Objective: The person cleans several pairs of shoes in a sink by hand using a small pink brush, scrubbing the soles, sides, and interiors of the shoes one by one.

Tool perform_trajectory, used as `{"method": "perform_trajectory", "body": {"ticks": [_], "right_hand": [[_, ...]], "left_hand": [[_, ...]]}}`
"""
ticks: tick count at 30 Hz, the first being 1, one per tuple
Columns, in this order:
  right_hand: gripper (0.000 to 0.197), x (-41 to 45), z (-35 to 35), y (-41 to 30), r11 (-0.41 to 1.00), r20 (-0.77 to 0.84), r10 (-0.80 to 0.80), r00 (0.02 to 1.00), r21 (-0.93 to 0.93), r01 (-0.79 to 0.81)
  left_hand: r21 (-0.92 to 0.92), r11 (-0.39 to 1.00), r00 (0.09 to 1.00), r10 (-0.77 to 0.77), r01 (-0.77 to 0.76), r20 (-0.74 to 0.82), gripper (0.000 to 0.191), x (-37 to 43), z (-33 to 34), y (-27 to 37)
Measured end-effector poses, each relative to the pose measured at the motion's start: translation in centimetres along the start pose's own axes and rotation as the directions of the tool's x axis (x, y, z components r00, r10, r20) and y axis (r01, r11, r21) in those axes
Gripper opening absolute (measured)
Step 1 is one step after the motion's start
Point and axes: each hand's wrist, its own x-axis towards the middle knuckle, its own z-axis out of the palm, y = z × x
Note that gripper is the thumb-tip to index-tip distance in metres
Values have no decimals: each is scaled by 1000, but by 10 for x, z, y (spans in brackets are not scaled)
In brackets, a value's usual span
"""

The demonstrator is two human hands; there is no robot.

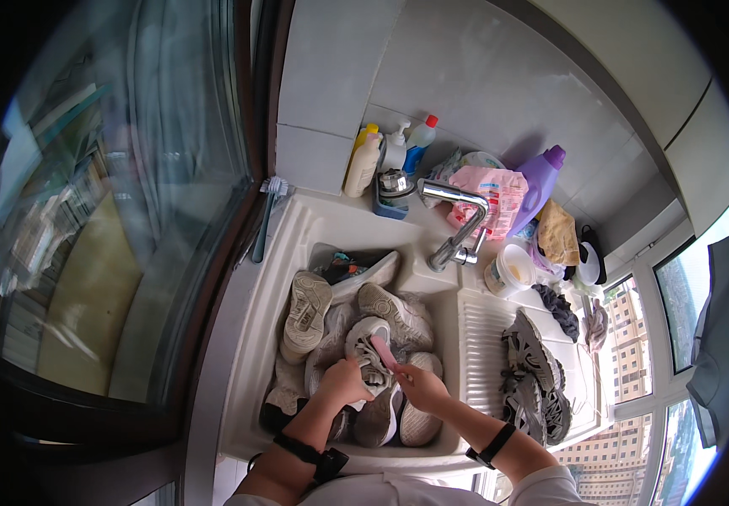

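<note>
My left hand [343,382] grips a white lace-up sneaker [364,335] near its heel, with the toe pointing away from me. In my right hand [420,387] is a pink-backed brush [383,351], held over the sneaker's laces and tongue. Its bristles cannot be made out. Several other shoes crowd the sink basin [449,329] around and under the sneaker. One pale shoe [306,308] shows its sole at the left, and another [396,313] lies sole up behind. A dark-lined shoe [351,265] leans at the back.
A chrome faucet [459,243] rises behind the basin. On the ribbed washboard [483,354] side, black-and-grey sneakers [532,379] lie at the right. A white tub [511,271], a pink bag [494,196] and a purple bottle [538,183] line the back ledge. A long-handled brush [266,221] rests at left.
</note>
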Motion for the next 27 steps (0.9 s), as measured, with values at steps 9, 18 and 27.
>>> {"method": "perform_trajectory", "body": {"ticks": [9, 18, 27], "right_hand": [[24, 74, 46, -2, 999, -195, -28, 980, -36, 22], [28, 28, 7, -23, 983, 8, -14, 1000, -185, 15], [28, 32, 48, 20, 987, -43, -48, 998, 155, 54]], "left_hand": [[-99, 993, 997, -68, 70, 19, 61, 9, -4, -6], [-48, 998, 999, 45, -46, -28, 52, 8, 5, -8], [-280, 937, 967, -158, 210, 198, 57, 10, -30, -2]]}}
